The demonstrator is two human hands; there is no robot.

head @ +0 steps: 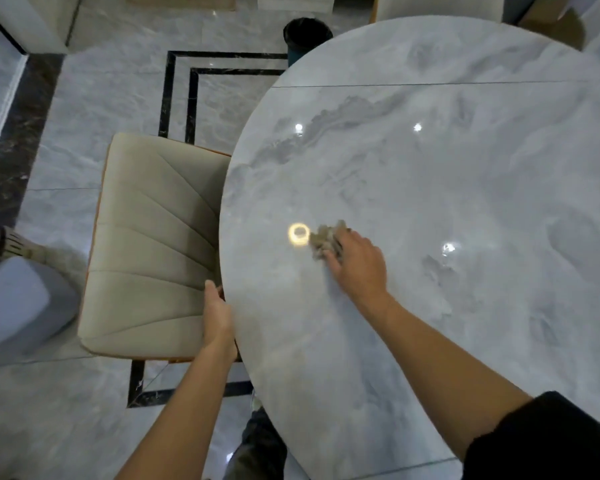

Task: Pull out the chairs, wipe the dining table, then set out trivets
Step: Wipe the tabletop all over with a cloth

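Our right hand [355, 259] lies flat, fingers pressing a crumpled cloth [324, 241] onto the worktop [430, 188] near its left edge. The left hand [218, 315] rests at that rim; we cannot tell whether it grips it. The chair [153, 244] stands just beside, its seat partly under the edge. We judge the cloth soft, light and limp, so it will bunch; the palm should hold it spread. The glossy stone looks slippery. No trivets show.
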